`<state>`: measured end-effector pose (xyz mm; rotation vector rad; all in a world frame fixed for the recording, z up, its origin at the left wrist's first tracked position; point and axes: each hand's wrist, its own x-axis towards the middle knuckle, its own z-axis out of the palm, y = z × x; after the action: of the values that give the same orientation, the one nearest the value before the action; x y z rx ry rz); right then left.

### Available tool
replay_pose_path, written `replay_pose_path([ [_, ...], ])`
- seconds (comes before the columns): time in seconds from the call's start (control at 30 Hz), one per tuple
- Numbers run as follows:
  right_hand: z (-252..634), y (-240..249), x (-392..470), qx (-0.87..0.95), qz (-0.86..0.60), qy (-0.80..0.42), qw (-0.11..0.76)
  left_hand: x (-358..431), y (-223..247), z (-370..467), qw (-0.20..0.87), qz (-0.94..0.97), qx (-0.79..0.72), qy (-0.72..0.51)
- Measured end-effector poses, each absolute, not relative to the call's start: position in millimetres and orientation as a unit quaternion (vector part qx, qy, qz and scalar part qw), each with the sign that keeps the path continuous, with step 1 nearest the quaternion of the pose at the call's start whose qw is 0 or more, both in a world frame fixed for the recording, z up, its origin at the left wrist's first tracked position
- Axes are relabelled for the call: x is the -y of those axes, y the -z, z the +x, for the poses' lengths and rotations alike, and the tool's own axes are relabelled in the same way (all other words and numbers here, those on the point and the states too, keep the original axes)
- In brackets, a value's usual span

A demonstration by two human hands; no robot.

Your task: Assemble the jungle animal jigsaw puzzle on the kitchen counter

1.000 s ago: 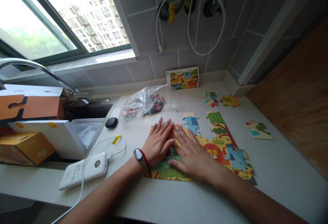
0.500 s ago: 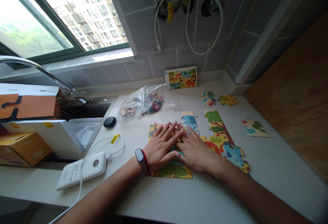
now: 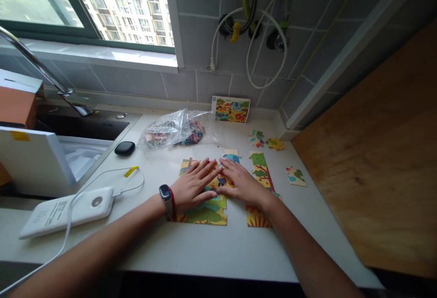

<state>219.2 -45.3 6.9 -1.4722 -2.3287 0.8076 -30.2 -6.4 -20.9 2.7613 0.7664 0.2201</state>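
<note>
Left hand: the left hand (image 3: 191, 186) lies flat, fingers spread, palm down on the puzzle (image 3: 205, 209) — gripping nothing.
Right hand: the right hand (image 3: 241, 182) is likewise flat and extended, pressing the joined pieces just beside the left.
Location: the puzzle rests on the white counter (image 3: 205, 252), near its front edge.
Appearance: bright cartoon print — yellow ground, green trees, a blue animal near the top.
Progress: judged partly done; a joined block is formed, with a gap between its left and right sections.
Remaining: loose pieces (image 3: 295, 176) lie apart to the right, more (image 3: 256, 137) near the wall, others in the plastic bag (image 3: 174, 132).
Reference: picture card (image 3: 231, 109) leans on the tiles.
</note>
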Motion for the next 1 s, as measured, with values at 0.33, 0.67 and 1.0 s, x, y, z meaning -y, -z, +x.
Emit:
replay_pose_path([
  [0.33,321,-4,-16,0.693,-0.646,-0.037,0.32,-2,16,-31,0.242,0.913,-0.261,-0.199],
  [0.67,372,21,-95,0.644,-0.718,-0.073,0.256,-1,0,-27,0.293,0.893,-0.217,-0.265],
  [1.0,352,9,-68,0.613,-0.697,0.008,0.372,-10,-2,-29,0.299,0.881,-0.2,-0.306],
])
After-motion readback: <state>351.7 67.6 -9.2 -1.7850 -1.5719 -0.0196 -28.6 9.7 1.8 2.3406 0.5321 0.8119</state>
